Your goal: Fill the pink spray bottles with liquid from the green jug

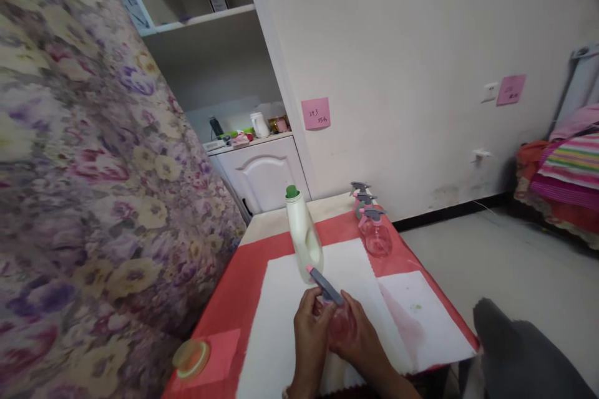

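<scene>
Between my two hands is a clear pink spray bottle (pixel 341 326) with a grey trigger head and a pink nozzle. My left hand (pixel 309 330) closes around the bottle's neck, just below the trigger head. Wrapped about the bottle's body from the right is my right hand (pixel 358 340). Right behind them stands a large pale green jug (pixel 302 230), upright, with a green piece at its mouth. The lower part of the spray bottle is partly hidden by my fingers.
Several spray bottles (pixel 378 242) stand along the table's right back edge. A white cloth (pixel 266 324) and a stained white sheet (pixel 433 318) lie on the red tablecloth (pixel 219 299). A round lid (pixel 191 358) is at the front left. Floral curtain (pixel 93 199) hangs left.
</scene>
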`<state>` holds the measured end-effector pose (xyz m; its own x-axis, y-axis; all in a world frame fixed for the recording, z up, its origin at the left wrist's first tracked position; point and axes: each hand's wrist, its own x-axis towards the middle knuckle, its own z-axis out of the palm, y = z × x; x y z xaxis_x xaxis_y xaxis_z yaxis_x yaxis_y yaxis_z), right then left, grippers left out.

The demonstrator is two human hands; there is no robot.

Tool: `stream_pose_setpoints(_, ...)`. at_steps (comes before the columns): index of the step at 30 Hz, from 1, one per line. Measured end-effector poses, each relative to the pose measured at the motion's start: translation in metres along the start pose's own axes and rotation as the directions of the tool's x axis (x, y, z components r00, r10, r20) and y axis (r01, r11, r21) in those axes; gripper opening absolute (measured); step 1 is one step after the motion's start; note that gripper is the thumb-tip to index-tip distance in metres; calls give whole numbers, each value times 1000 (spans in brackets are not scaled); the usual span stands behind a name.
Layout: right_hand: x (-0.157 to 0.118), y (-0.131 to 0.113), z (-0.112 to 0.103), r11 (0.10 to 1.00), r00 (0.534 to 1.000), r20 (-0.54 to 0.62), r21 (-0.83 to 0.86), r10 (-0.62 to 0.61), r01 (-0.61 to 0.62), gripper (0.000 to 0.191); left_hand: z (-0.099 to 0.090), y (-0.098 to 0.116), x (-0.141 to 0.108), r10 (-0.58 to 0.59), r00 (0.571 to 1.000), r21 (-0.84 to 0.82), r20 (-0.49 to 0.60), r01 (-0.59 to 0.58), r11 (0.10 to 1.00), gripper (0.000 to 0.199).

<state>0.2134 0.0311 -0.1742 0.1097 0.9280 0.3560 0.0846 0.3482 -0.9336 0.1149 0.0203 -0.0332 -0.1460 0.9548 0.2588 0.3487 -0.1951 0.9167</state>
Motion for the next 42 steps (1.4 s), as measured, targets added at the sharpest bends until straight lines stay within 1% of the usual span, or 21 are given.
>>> stream_pose_setpoints(3, -1, 0, 0, 1000, 1000, 1, 10, -10, 10, 93, -1, -5, -1, -2, 1000, -8, 1, 2, 1000, 21)
stream_pose_setpoints(5, -1, -1, -1, 1000, 1000, -9, -2, -13, 12, 90, -3, -7, 0, 6, 1000, -18, 30, -6, 1000, 23)
stream_pose_setpoints(8, -1, -3, -2, 1000, 1000, -23, -29, 1, -2, 87, -11, -7, 6, 46, 988, -49, 149, -39, 998, 28)
stream_pose_setpoints(11, 0, -3, -3, 998, 1000, 9, -61, 17, -17, 88, -19, -6, 13, 92, 958, -66, 273, -76, 995, 27)
stream_pose_setpoints(14, -1, 0, -2, 998, 999, 50, -60, 19, -16, 89, -22, -7, 16, 122, 938, -86, 323, -100, 991, 24)
stream_pose_setpoints(17, -1, -1, -5, 996, 998, 59, -85, 34, -29, 91, -21, -10, 15, 139, 932, -109, 333, -109, 988, 24)
stream_pose_setpoints(19, 0, -9, -11, 990, 998, 46, -137, 38, -31, 89, -20, -11, 14, 144, 934, -117, 328, -111, 987, 25)
stream_pose_setpoints(20, 2, -17, -15, 987, 999, 36, -159, 27, -21, 85, -19, -11, 13, 144, 935, -119, 323, -111, 987, 25)
stream_pose_setpoints(22, 8, -37, -26, 985, 1000, 22, -169, -17, 20, 69, -18, -11, 12, 147, 938, -121, 314, -114, 986, 25)
stream_pose_setpoints(24, 16, -61, -36, 992, 996, 66, -105, -61, 68, 49, -18, -10, 11, 157, 937, -130, 314, -121, 984, 25)
stream_pose_setpoints(25, 21, -72, -40, 995, 993, 94, -69, -69, 76, 43, -18, -11, 11, 164, 934, -139, 317, -126, 982, 26)
stream_pose_setpoints(27, 32, -90, -43, 995, 986, 131, -11, -99, 101, 35, -17, -12, 10, 174, 931, -160, 322, -128, 979, 28)
stream_pose_setpoints(29, 41, -101, -42, 992, 980, 155, 32, -122, 119, 30, -17, -13, 10, 178, 929, -171, 323, -128, 977, 29)
stream_pose_setpoints(32, 50, -106, -39, 993, 971, 210, 38, -117, 111, 27, -17, -16, 9, 195, 926, -167, 325, -146, 975, 30)
stream_pose_setpoints(35, 56, -108, -39, 993, 953, 284, -17, -103, 113, 24, -18, -18, 8, 211, 922, -167, 323, -164, 972, 30)
stream_pose_setpoints(37, 59, -111, -40, 990, 942, 317, -48, -108, 130, 20, -20, -18, 8, 206, 924, -177, 321, -155, 972, 31)
stream_pose_setpoints(39, 61, -114, -41, 986, 938, 327, -76, -113, 146, 16, -21, -17, 7, 188, 930, -176, 317, -138, 975, 32)
stream_pose_setpoints(42, 62, -116, -39, 981, 941, 318, -115, -114, 157, 14, -21, -16, 5, 121, 947, -138, 298, -83, 987, 36)
